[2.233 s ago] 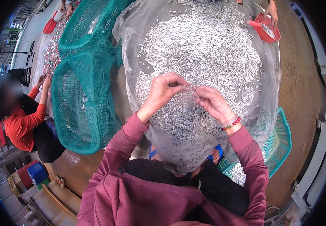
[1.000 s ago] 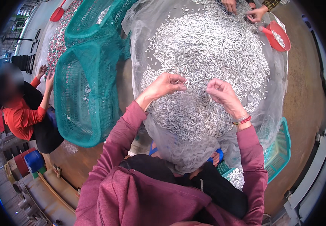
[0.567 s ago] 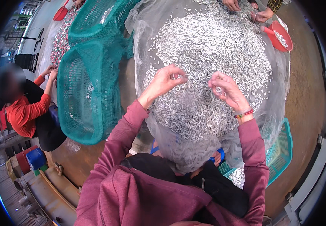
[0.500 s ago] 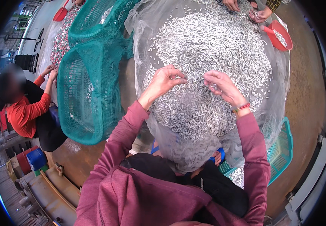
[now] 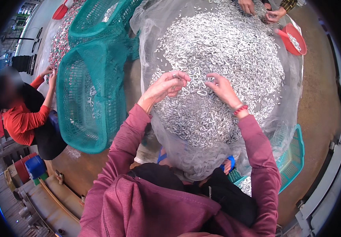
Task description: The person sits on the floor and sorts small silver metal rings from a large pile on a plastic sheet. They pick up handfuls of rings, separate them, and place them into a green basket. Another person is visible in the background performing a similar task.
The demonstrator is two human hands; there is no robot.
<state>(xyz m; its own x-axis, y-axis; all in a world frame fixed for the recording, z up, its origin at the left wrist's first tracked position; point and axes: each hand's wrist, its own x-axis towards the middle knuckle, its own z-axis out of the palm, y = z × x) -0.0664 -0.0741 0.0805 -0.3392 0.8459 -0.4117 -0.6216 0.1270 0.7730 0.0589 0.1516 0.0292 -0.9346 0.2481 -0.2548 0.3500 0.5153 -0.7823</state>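
Note:
A broad heap of small silver metal carabiner clips spreads before me on a clear plastic sheet. My left hand is over the heap's left part, fingers curled together, with a clip showing at its lower edge. My right hand faces it from a short way off, thumb and forefinger pinched on a small silver piece, apparently a clip. Several larger-looking clip loops show in the gap between my hands. Whether these hang from my fingers or lie on the heap I cannot tell.
Green mesh-draped baskets stand at left, beside a co-worker in orange handling coloured pieces. Another person's hands work at the heap's far right, near a red scoop. A green basket sits at lower right.
My right hand has moved left and turned, its fingers now pinched. My left hand has shifted slightly left and curled more. Clip loops now show between my hands.

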